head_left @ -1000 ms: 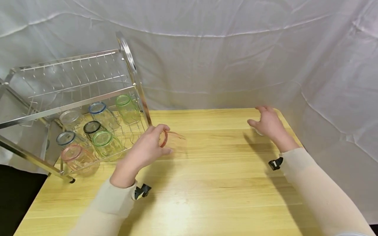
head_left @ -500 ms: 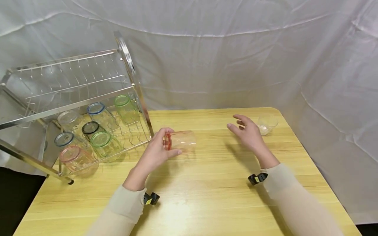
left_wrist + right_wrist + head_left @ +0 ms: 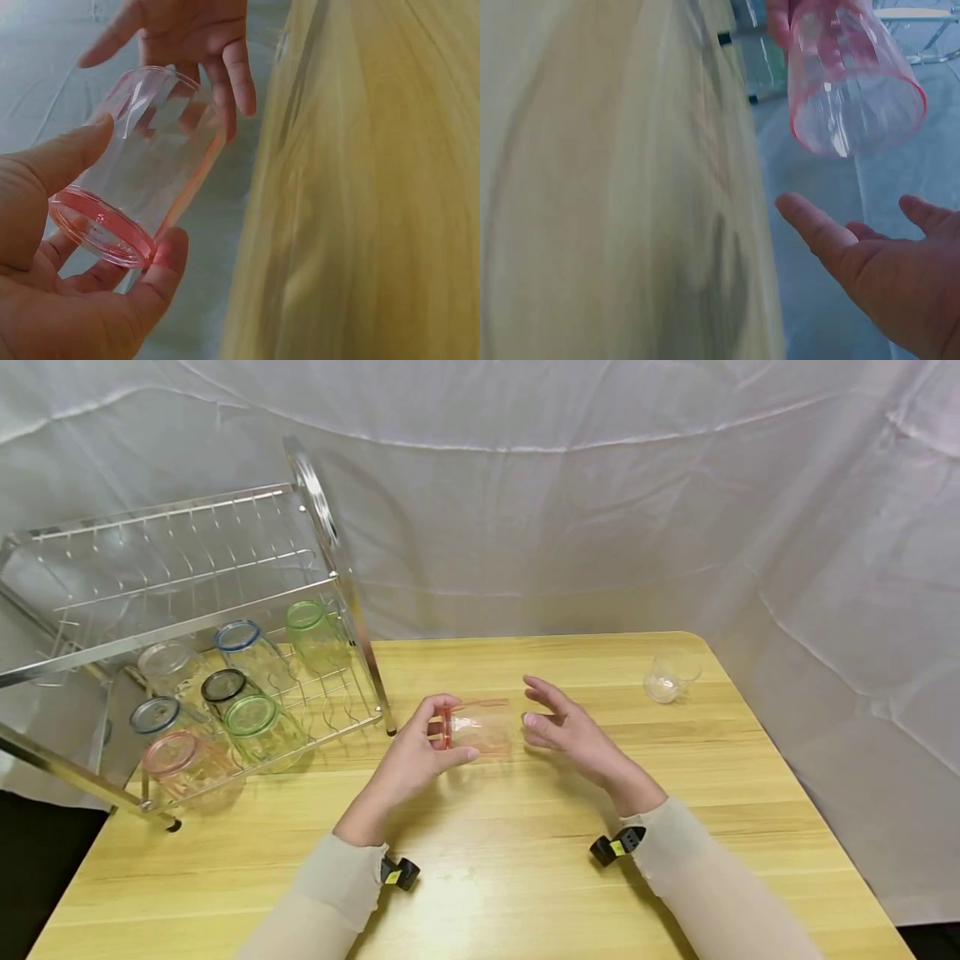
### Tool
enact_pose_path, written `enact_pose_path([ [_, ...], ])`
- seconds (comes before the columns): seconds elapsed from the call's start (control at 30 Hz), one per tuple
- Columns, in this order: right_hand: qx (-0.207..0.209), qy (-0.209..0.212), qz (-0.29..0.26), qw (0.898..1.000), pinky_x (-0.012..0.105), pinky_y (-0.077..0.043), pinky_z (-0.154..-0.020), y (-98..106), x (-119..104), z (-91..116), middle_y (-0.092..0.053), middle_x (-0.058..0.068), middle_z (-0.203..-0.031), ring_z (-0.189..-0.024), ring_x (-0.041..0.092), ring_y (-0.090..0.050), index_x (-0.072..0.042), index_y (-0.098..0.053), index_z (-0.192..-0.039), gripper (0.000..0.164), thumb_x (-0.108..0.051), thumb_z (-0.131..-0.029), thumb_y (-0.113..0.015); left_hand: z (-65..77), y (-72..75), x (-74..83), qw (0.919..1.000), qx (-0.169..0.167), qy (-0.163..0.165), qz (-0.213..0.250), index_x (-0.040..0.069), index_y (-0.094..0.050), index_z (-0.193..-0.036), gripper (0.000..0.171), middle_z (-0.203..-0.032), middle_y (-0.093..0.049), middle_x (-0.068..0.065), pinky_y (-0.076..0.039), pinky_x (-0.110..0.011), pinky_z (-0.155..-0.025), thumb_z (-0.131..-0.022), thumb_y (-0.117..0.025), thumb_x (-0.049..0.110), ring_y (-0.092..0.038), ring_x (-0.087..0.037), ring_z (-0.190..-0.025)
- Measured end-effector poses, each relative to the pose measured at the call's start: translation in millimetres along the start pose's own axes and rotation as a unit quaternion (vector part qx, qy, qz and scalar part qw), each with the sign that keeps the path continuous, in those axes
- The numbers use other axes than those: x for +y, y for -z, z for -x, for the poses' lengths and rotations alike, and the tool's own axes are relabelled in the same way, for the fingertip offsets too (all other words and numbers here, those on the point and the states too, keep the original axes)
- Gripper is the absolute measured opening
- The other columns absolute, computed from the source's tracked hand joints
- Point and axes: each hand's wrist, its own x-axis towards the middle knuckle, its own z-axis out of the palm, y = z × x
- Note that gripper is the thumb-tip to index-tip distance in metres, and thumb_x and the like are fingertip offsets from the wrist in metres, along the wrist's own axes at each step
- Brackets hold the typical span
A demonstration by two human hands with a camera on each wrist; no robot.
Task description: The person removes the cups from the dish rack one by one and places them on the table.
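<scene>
My left hand grips a clear pink-tinted drinking glass near its thick base, thumb on one side and fingers on the other. The glass lies sideways in the air above the table, its mouth turned toward my right hand. In the left wrist view the glass's reddish base sits between thumb and fingers. The right hand holds nothing; its fingers are spread and loosely bent, a short gap from the rim, as the right wrist view shows.
A two-tier metal dish rack stands at the left, with several upturned tinted glasses on its lower tier, among them a green glass and a pink glass. One clear glass stands at the wooden table's far right.
My left hand has carried the pink glass rightward, away from the rack. The right hand has left the clear glass at the far right and moved left toward the pink one.
</scene>
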Motion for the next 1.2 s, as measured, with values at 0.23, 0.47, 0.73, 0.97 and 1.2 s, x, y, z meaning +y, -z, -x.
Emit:
enact_pose_path([
  [0.23,-0.04,-0.016,-0.063,0.997,0.056,-0.05,-0.112,-15,3,-1,-0.016,0.018,-0.175,-0.154,0.045,-0.036,-0.025,-0.02,-0.17,0.089,-0.03,-0.1,-0.075,-2.2,-6.0,-5.1,0.9996,-0.015,-0.007,0.024,0.02,-0.045,-0.151,0.079,-0.149,-0.05,-0.013,-0.059,-0.037,-0.089,-0.086,-0.09,0.021,-0.065,-0.028,-0.11],
  [0.47,-0.049,-0.028,-0.11,0.992,0.06,-0.051,-0.109,-24,7,-2,-0.021,0.018,-0.172,-0.15,0.048,-0.039,-0.026,-0.022,-0.169,0.091,-0.02,-0.098,-0.078,-2.6,-8.5,-8.5,0.9997,-0.015,-0.005,0.018,0.022,-0.046,-0.149,0.076,-0.147,-0.052,-0.007,-0.061,-0.036,-0.085,-0.086,-0.09,0.021,-0.067,-0.027,-0.106],
  [0.73,-0.041,-0.02,-0.138,0.989,0.058,-0.053,-0.109,-27,14,-4,-0.031,0.019,-0.165,-0.14,0.044,-0.05,-0.022,-0.031,-0.165,0.077,-0.015,-0.101,-0.072,-2.8,-10.3,-8.3,0.9998,-0.016,-0.008,0.009,0.021,-0.046,-0.15,0.077,-0.148,-0.051,-0.006,-0.06,-0.036,-0.084,-0.087,-0.089,0.022,-0.066,-0.027,-0.112],
  [0.97,-0.022,-0.01,-0.139,0.99,0.046,-0.06,-0.101,-28,16,-5,-0.035,0.022,-0.161,-0.129,0.036,-0.058,-0.018,-0.035,-0.162,0.068,-0.008,-0.103,-0.067,-4.6,-12.0,-7.0,0.9999,-0.016,-0.005,0.001,0.026,-0.047,-0.149,0.074,-0.149,-0.051,-0.002,-0.059,-0.04,-0.091,-0.088,-0.089,0.025,-0.064,-0.028,-0.12],
  [1.2,-0.016,-0.007,-0.142,0.99,0.045,-0.061,-0.098,-26,18,-6,-0.037,0.022,-0.158,-0.122,0.033,-0.062,-0.016,-0.035,-0.161,0.068,-0.006,-0.102,-0.067,-4.9,-11.6,-7.3,0.9998,-0.018,-0.007,0.004,0.024,-0.047,-0.151,0.074,-0.154,-0.049,-0.002,-0.057,-0.048,-0.103,-0.089,-0.088,0.025,-0.061,-0.032,-0.131],
])
